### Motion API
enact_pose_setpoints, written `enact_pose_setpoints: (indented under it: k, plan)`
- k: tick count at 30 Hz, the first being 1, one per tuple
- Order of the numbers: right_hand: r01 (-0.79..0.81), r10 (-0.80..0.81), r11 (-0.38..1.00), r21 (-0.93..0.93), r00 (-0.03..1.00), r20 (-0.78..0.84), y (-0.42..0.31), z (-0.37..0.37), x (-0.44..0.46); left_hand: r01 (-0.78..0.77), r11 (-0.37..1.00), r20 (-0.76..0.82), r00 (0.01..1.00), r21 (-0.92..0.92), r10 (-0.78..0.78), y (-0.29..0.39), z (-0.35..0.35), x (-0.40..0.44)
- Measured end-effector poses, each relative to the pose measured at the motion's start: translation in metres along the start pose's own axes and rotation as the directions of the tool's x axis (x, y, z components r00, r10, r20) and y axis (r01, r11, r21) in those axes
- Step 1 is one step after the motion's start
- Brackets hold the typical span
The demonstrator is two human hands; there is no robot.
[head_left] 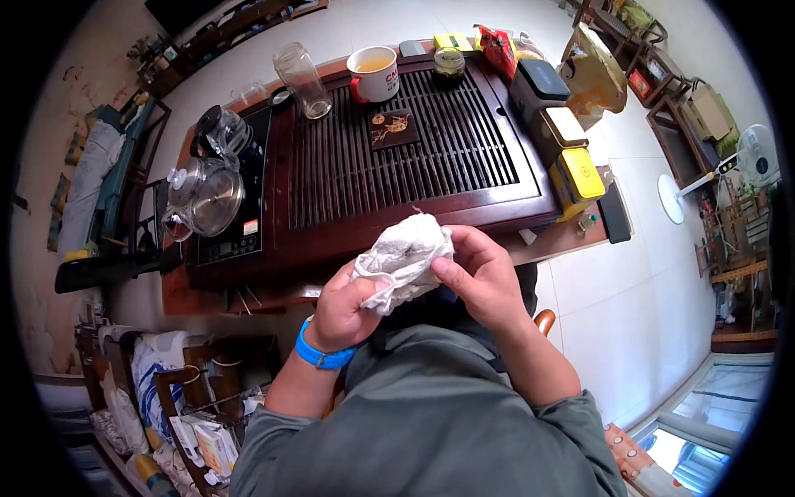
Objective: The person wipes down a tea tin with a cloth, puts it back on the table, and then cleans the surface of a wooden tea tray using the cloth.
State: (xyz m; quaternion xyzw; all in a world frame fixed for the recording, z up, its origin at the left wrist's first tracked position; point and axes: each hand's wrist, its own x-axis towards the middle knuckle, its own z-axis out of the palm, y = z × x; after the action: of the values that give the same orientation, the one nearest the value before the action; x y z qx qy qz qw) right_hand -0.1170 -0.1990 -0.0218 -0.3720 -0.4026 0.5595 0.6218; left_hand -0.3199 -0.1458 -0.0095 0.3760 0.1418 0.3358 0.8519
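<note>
A crumpled white cloth (pixel 407 251) is held up between my two hands, just in front of the tea table's near edge. My left hand (pixel 341 309), with a blue band on its wrist, grips the cloth's lower left side, thumb on top. At the cloth's right edge, my right hand (pixel 482 276) has its thumb and fingers closed on the fabric. Whether anything is wrapped inside the folds cannot be seen. Beyond my hands lies the dark slatted tea tray (pixel 348 178), bearing a small dark square coaster (pixel 394 131) with a gold design.
Along the tray's far side stand a tall glass bottle (pixel 303 81), a white mug (pixel 373 76) and a small glass jar (pixel 449 63). Two glass kettles, one a clear kettle (pixel 207 197), are at the left. Yellow (pixel 577 178) and dark tins (pixel 540 85) line the right.
</note>
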Motion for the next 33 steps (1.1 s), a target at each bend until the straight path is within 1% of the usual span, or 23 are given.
enact_pose_setpoints:
  k: [1, 4, 5, 8, 11, 14, 15, 18, 19, 20, 21, 22, 23, 24, 26, 28, 32, 33]
  plan:
    - [-0.014, 0.014, 1.000, -0.012, 1.000, -0.007, -0.002, 0.001, -0.002, 0.037, 0.999, -0.007, 0.999, -0.016, -0.037, 0.000, 0.002, -0.001]
    - [0.030, -0.034, 0.998, -0.059, 0.997, -0.067, -0.003, 0.001, -0.005, 0.051, 0.994, 0.109, 0.993, -0.099, -0.040, -0.002, 0.000, -0.001]
    - [0.049, -0.055, 0.996, -0.068, 0.995, -0.086, -0.003, 0.003, -0.006, 0.081, 0.992, 0.095, 0.993, -0.093, -0.072, 0.001, 0.003, -0.002]
    - [0.080, -0.094, 0.991, -0.110, 0.987, -0.128, 0.001, 0.002, -0.008, 0.104, 0.966, 0.106, 0.991, -0.239, -0.080, -0.002, 0.003, -0.003]
    - [0.094, -0.120, 0.986, -0.137, 0.972, -0.201, -0.002, 0.004, -0.010, 0.099, 0.955, 0.077, 0.994, -0.280, -0.080, -0.010, -0.010, -0.009]
    - [0.101, -0.114, 0.992, -0.075, 0.975, -0.189, -0.006, 0.000, -0.010, 0.128, 0.971, 0.001, 0.991, -0.203, -0.131, -0.006, -0.012, -0.013]
    - [0.097, -0.105, 0.994, -0.055, 0.979, -0.175, -0.005, -0.001, -0.011, 0.086, 0.962, 0.091, 0.994, -0.259, -0.064, -0.008, -0.017, -0.013]
    - [0.078, -0.078, 0.997, -0.006, 0.990, -0.119, -0.005, -0.002, -0.011, 0.008, 0.998, 0.131, 0.991, 0.057, -0.015, -0.009, -0.028, -0.010]
    - [0.072, -0.071, 0.997, 0.004, 0.993, -0.092, -0.007, -0.001, -0.011, 0.017, 0.995, 0.009, 1.000, 0.097, -0.018, -0.008, -0.019, -0.012]
    - [0.066, -0.065, 0.998, 0.014, 0.996, -0.065, -0.007, 0.000, -0.010, 0.025, 0.962, -0.062, 0.998, 0.272, -0.008, -0.006, -0.014, -0.012]
    - [0.084, -0.084, 0.996, -0.007, 0.994, -0.068, -0.005, 0.000, -0.010, 0.046, 0.898, -0.132, 0.991, 0.437, 0.013, -0.005, -0.012, -0.011]
    - [0.110, -0.115, 0.992, -0.052, 0.989, -0.089, -0.005, 0.001, -0.010, 0.080, 0.807, -0.197, 0.979, 0.586, 0.046, -0.005, -0.011, -0.011]
    - [0.136, -0.147, 0.986, -0.099, 0.983, -0.110, -0.005, 0.002, -0.010, 0.002, 0.794, -0.165, 0.978, 0.608, 0.125, -0.007, -0.010, -0.011]
    - [0.161, -0.180, 0.976, -0.146, 0.975, -0.129, -0.004, 0.002, -0.009, 0.000, 0.818, -0.166, 0.979, 0.575, 0.117, -0.008, -0.010, -0.011]
    - [0.228, -0.263, 0.957, -0.181, 0.943, -0.204, 0.000, 0.000, -0.007, -0.002, 0.862, -0.165, 0.981, 0.507, 0.099, -0.009, -0.011, -0.014]
    - [0.235, -0.325, 0.918, -0.320, 0.908, -0.263, 0.005, -0.005, -0.007, -0.007, 0.895, -0.168, 0.982, 0.445, 0.092, -0.009, -0.013, -0.015]
    - [0.286, -0.460, 0.787, -0.546, 0.862, -0.212, 0.009, -0.010, -0.010, -0.004, 0.954, -0.162, 0.985, 0.298, 0.054, -0.009, -0.021, -0.016]
    - [0.298, -0.498, 0.747, -0.594, 0.843, -0.203, 0.009, -0.009, -0.011, 0.009, 0.972, -0.157, 0.987, 0.236, 0.029, -0.009, -0.020, -0.016]
